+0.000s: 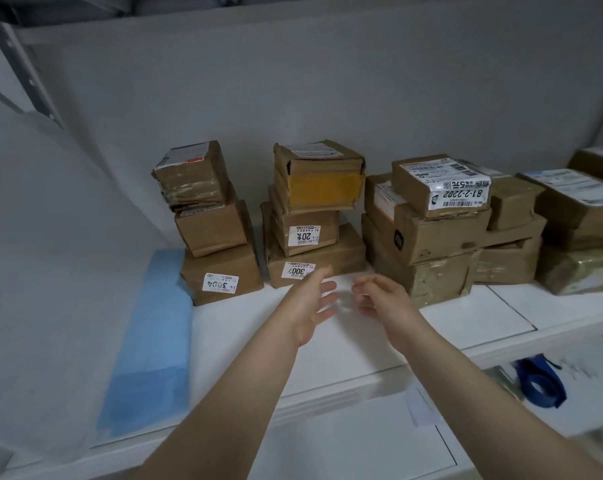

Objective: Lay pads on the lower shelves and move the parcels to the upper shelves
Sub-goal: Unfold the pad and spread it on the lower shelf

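Left hand [312, 301] spread, empty, just before parcel [341, 251] marked 3007. Right hand [379, 296] loosely curled, empty. Blue pad [154, 341] lies at left end of shelf [466, 313].

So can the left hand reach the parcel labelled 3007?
Probably yes: the left hand is open just in front of the 3007 parcel, nothing between them, though two parcels sit on top.

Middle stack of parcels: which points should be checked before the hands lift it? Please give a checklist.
1. Left hand and right hand hold nothing: ok.
2. Middle stack boxes sit aligned: not ok, they are offset.
3. Gap to left stack: ok.
4. Gap to right stack: cannot tell.
5. Weight of the three boxes: cannot tell.
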